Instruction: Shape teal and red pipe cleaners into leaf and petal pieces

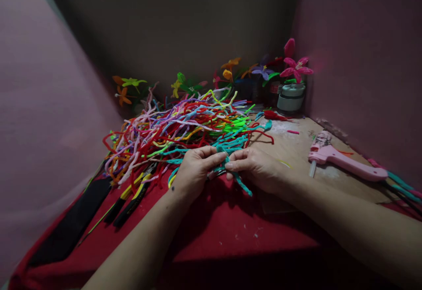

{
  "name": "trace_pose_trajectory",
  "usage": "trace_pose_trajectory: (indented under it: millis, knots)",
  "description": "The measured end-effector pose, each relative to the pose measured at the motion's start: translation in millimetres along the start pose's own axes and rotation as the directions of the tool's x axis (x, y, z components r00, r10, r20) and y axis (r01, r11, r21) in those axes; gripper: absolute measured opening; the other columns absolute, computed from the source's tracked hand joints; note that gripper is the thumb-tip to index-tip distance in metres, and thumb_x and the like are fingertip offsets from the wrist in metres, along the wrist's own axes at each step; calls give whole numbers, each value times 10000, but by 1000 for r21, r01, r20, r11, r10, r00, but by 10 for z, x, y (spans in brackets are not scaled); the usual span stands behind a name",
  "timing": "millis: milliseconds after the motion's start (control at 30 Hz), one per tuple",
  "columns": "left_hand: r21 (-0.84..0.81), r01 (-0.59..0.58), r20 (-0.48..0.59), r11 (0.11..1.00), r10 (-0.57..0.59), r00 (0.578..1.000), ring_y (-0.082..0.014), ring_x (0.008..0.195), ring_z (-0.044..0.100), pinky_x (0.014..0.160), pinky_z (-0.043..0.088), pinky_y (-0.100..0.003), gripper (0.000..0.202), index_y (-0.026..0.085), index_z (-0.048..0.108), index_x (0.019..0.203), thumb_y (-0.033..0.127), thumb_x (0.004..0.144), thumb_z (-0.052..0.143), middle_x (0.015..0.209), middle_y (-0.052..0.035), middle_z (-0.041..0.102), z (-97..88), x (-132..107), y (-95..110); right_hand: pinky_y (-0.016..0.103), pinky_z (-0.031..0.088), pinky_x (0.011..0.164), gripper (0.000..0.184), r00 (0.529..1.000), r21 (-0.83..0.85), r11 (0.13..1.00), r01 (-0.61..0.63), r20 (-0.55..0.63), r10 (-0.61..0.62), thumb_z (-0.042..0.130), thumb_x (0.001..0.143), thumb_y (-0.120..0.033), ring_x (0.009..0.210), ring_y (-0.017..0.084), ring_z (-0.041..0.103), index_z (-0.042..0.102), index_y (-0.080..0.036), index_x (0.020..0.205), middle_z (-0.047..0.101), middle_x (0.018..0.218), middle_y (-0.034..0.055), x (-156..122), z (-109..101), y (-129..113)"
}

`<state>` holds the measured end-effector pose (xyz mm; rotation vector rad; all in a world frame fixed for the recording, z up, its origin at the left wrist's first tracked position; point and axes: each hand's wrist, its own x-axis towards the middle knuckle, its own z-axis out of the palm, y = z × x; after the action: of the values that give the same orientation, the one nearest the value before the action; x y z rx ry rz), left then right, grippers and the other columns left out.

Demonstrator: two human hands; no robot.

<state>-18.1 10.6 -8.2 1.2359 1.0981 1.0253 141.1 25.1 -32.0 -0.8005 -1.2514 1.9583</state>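
On my remote feed, the left hand [199,167] and right hand [255,167] pinch a teal fuzzy stem [243,185] between thumbs and fingers above the front of a red tabletop [244,237]. The stem sits between the two hands, bunched at the fingertips, with one end hanging loose below the right hand; its exact form there is hidden from me. I judge this piece only partly shaped. Behind it, a heap of loose stems [178,125] in many colours lies unworked, while blooms that look finished, among them a pink flower [297,69] above a white pot [291,98], line the back. Yellow-and-black pliers [132,198] lie to the left and a pink glue gun [346,160] to the right, neither in hand; I see no sign of this piece being joined to a flower yet.
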Motion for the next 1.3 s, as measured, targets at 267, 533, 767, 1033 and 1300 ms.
trace_pose_trajectory:
  millis: [267, 533, 767, 1033, 1300]
  knots:
    - [237, -136, 57, 962, 126, 990, -105, 548, 517, 527, 394, -219, 155, 120, 623, 686, 275, 684, 631, 639, -22, 599, 27, -31, 32, 192, 258, 325, 91, 994, -144, 989, -25, -104, 10, 634, 623, -184, 321, 50, 387, 572, -135, 578, 564, 456, -10, -9, 45, -29]
    - [639, -377, 6, 670, 486, 874, -96, 608, 461, 580, 365, -209, 134, 144, 577, 616, 198, 737, 554, 625, 8, 513, 94, -39, -28, 197, 270, 361, 71, 986, -138, 990, 5, -162, -27, 597, 586, -128, 358, 54, 392, 548, -135, 535, 571, 465, -1, 10, 49, 9]
    - [503, -142, -37, 852, 185, 982, -72, 475, 425, 454, 328, -182, 206, 134, 621, 698, 325, 747, 560, 534, 28, 506, 34, -51, 128, 202, 258, 347, 134, 970, -41, 998, 45, -238, -53, 653, 605, -220, 344, 55, 398, 552, -142, 567, 566, 477, -13, 10, 51, -60]
    - [661, -300, -17, 688, 414, 910, -88, 548, 482, 510, 368, -180, 149, 142, 641, 713, 248, 754, 544, 632, -8, 595, 119, -86, 32, 223, 211, 358, 166, 930, -3, 991, 137, -344, -130, 689, 558, -226, 336, 54, 348, 538, -158, 557, 446, 420, -64, 24, 31, -23]
    - [483, -190, -49, 855, 243, 969, -66, 490, 402, 469, 326, -178, 157, 131, 613, 716, 284, 725, 576, 544, 33, 486, 116, -71, 98, 233, 233, 413, 225, 938, 120, 973, 197, -311, -152, 707, 557, -205, 382, 50, 344, 486, -163, 543, 409, 438, -72, 35, 46, -28]
